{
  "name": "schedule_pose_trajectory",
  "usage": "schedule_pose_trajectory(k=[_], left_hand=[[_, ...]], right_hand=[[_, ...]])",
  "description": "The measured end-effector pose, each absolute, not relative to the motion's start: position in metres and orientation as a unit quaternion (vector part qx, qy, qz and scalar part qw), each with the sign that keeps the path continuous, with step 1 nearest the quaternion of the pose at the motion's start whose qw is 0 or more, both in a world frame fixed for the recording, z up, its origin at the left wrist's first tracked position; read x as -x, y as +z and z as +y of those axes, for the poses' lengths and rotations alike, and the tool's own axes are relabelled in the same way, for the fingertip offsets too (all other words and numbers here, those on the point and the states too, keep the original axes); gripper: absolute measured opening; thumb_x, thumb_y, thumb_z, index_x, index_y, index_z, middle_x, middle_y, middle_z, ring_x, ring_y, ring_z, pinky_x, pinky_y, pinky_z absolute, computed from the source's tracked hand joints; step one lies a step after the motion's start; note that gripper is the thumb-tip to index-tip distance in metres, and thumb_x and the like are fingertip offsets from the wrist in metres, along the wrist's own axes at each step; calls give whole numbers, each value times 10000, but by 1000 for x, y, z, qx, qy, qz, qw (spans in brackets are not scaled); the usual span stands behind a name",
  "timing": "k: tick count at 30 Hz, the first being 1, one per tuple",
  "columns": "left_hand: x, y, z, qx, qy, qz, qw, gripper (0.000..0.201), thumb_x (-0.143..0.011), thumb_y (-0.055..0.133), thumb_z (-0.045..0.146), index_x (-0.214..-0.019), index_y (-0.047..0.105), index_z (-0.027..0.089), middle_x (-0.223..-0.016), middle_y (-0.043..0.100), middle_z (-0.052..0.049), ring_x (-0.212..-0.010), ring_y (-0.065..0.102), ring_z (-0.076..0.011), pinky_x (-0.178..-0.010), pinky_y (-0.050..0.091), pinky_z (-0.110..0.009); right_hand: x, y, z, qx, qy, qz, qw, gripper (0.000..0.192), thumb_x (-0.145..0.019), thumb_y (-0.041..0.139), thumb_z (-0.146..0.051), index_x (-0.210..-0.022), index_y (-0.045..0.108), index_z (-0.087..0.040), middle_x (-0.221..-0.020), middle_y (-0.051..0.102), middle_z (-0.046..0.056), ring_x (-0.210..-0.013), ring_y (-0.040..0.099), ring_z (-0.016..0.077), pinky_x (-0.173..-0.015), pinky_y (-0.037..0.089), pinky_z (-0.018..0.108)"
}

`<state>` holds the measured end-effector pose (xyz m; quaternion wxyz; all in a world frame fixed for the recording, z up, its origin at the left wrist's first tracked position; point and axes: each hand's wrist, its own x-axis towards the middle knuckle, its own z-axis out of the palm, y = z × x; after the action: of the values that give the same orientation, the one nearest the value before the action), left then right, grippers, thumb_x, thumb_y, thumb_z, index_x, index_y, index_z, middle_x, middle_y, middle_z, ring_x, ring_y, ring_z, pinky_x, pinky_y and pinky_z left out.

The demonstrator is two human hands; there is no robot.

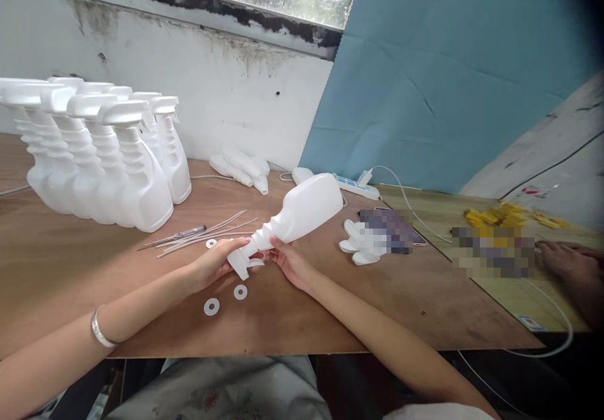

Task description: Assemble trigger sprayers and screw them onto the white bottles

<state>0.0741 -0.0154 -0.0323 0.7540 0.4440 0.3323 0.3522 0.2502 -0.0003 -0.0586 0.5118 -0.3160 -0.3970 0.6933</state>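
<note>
Brown wooden table (70,281) with spray bottles (101,155) at 10 o'clock, thin tubes (207,231) mid-table, two washers (225,299) near 6, white gloves (363,244) at 3.

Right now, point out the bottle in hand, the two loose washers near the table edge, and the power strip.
bottle (309,207), head view, middle of its white body
washers (212,306), head view, the left ring's flat face
power strip (355,186), head view, its white top

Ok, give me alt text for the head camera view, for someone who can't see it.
Two bare hands, left hand and right hand, hold a tilted white spray bottle by its trigger end over a wooden table. Finished spray bottles stand at left; two white washers lie below the hands.
</note>
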Motion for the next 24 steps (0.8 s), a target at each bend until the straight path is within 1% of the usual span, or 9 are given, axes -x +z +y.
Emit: schedule_pose_trajectory(k=[3,6,9,11,13,17,21,24], left_hand=[[-74,-34,-15,-406,320,319,794,395,-789,529,379,-1049,587,87,-1025,631,-146,-930,595,-249,-876,429,-356],[-73,-35,-15,-419,302,339,786,358,-753,580,395,-935,644,93,-963,653,-132,-928,591,-252,-840,443,-327],[-72,-35,-14,-474,293,366,745,358,-708,627,418,-847,674,91,-841,669,-113,-816,602,-226,-755,452,-295],[-72,-35,-14,-519,295,396,698,362,-680,645,435,-815,680,102,-757,665,-84,-704,592,-197,-675,442,-277],[-70,-33,-14,-565,302,416,645,358,-674,637,457,-777,679,117,-700,652,-57,-639,571,-178,-625,417,-263],[-70,-27,-17,-616,309,409,598,351,-691,607,473,-768,670,137,-713,642,-39,-637,557,-170,-602,395,-247],[-71,-22,-22,-630,316,429,565,327,-680,620,459,-699,640,133,-605,586,-7,-550,504,-130,-523,350,-211],[-71,-21,-22,-652,311,436,536,337,-691,602,465,-696,641,130,-581,568,1,-514,473,-115,-483,313,-200]], right_hand=[[-250,-58,-1,310,689,-410,511,189,-649,696,-282,-753,597,-159,-659,595,-19,-552,511,77,-561,410,223],[-249,-58,-1,324,682,-411,511,218,-641,700,-300,-775,593,-164,-661,595,-17,-559,519,83,-556,411,226],[-249,-58,-1,332,681,-416,503,220,-633,706,-308,-747,593,-157,-661,599,-9,-556,523,85,-546,407,223],[-249,-59,0,335,681,-412,504,229,-615,719,-305,-741,596,-157,-655,597,-11,-545,515,81,-537,401,220],[-248,-59,0,342,676,-401,515,245,-588,738,-295,-739,596,-163,-639,585,-22,-529,494,73,-527,390,218],[-247,-57,-2,365,655,-401,526,259,-554,756,-300,-686,584,-159,-584,544,-36,-481,429,59,-498,355,223],[-247,-54,-6,386,624,-417,537,265,-557,754,-316,-618,543,-167,-488,471,-58,-430,354,52,-450,285,222],[-245,-52,-10,404,604,-424,541,287,-575,741,-334,-561,508,-166,-443,410,-64,-422,321,51,-430,247,219]])
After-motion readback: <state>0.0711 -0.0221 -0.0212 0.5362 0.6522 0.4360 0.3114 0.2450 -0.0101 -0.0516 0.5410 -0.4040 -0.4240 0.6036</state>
